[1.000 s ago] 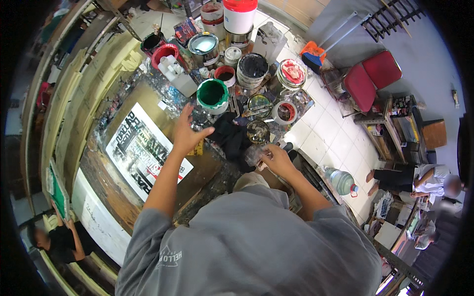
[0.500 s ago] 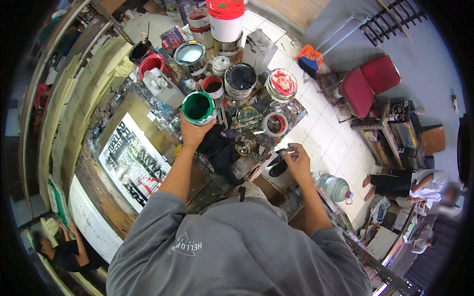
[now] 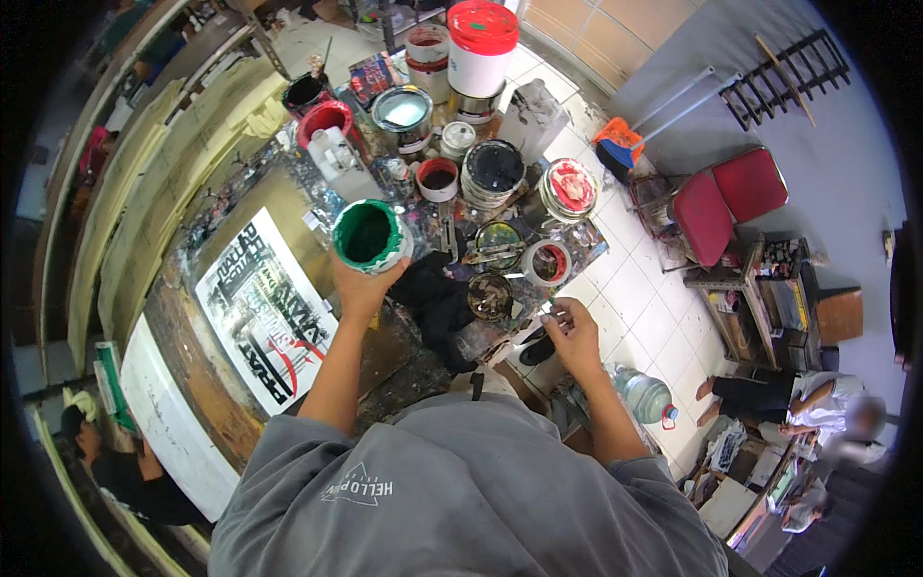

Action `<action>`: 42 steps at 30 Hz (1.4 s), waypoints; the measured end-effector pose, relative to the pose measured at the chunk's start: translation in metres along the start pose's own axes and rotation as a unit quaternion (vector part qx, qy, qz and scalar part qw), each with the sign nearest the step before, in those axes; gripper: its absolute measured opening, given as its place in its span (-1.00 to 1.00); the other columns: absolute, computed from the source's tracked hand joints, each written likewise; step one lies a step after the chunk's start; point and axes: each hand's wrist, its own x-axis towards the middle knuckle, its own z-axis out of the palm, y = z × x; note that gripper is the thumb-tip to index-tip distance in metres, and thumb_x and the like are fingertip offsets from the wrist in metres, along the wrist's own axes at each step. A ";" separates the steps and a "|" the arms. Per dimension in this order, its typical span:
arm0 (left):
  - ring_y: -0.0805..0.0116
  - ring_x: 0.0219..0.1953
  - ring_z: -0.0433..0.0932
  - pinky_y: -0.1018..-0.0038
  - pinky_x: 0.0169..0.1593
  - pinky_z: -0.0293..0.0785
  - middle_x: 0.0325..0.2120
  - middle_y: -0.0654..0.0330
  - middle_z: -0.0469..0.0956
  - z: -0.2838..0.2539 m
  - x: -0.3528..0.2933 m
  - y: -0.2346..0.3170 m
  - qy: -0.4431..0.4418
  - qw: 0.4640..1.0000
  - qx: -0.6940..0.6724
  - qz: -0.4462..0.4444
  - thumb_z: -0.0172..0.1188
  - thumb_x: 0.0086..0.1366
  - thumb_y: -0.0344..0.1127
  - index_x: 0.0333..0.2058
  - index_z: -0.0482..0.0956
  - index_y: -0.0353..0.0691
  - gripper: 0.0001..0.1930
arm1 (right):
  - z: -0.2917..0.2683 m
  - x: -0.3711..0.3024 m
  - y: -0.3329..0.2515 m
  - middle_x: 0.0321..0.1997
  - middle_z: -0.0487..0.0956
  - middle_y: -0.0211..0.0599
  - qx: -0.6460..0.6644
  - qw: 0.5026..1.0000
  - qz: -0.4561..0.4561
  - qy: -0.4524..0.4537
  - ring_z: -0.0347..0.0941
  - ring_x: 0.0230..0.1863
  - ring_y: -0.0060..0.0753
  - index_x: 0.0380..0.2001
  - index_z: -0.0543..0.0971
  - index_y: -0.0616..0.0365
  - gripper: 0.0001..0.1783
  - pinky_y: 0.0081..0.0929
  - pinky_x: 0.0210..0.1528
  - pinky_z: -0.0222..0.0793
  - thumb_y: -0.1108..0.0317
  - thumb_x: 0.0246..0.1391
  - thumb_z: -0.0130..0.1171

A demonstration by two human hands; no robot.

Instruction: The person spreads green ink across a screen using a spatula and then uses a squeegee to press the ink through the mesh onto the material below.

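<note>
My left hand (image 3: 361, 287) is wrapped round a white tub of green paint (image 3: 370, 238), lifted above the stained worktable and tilted so its dark green inside shows. Thumb and fingers of my right hand (image 3: 575, 337) are pinched together near the table's right edge, on something small that I cannot make out. Between the hands lies a black cloth (image 3: 431, 306). Beside it stand an open tin with dark residue (image 3: 490, 294) and a small white pot with red inside (image 3: 546, 263). Left of the tub lies a white sheet with black and red print (image 3: 264, 313).
Paint cans and buckets crowd the table's far side, among them a red-rimmed white bucket (image 3: 481, 58) and a can of black paint (image 3: 493, 168). On the right are a water jug (image 3: 642, 396) and a red chair (image 3: 716, 212). Other people are at both sides.
My left hand has brought the green paint tub a little left and nearer to me. My right hand has shifted slightly down, still pinched. The whole view has turned and shifted a little.
</note>
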 end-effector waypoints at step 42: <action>0.22 0.03 0.57 0.28 0.19 0.40 -0.06 0.16 0.62 -0.158 -0.069 0.016 0.003 0.995 0.080 -0.059 0.65 -0.26 -0.05 0.01 0.54 -0.16 -0.20 | 0.012 0.364 -0.291 0.06 0.59 0.01 -0.153 0.939 -0.243 0.191 0.51 0.14 -0.03 0.10 0.50 0.22 0.08 -0.13 0.17 0.40 -0.34 -0.42 0.49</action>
